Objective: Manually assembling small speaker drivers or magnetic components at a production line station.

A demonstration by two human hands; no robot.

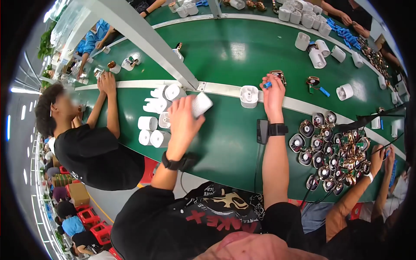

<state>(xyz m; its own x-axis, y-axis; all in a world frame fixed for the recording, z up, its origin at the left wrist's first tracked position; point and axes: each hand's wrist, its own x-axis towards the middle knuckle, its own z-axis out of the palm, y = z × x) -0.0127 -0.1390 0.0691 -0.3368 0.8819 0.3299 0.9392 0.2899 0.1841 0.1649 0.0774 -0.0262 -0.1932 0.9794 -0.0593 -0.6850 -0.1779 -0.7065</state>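
Observation:
My left hand [183,121] is closed on a tilted white plastic housing [202,104] with a perforated side, its fingers and thumb at the near left edge. Next to that hand, several white housings [147,123] stand and lie in a group. My right hand [274,99] pinches a small blue cylinder [267,85] above the white rail. Just beyond its fingers is a copper-coloured speaker assembly [277,77]; whether the hand also supports it is hidden. Left of my right hand, an open-topped white housing [249,96] sits upright at the rail, its inner post showing.
A pile of black speaker units [318,160] covers the right of the green table [225,149]. A white post [151,43] rises from the rail [221,89]. Co-workers sit left and right. Beyond the rail lie white housings [317,58] and blue cylinders [344,34].

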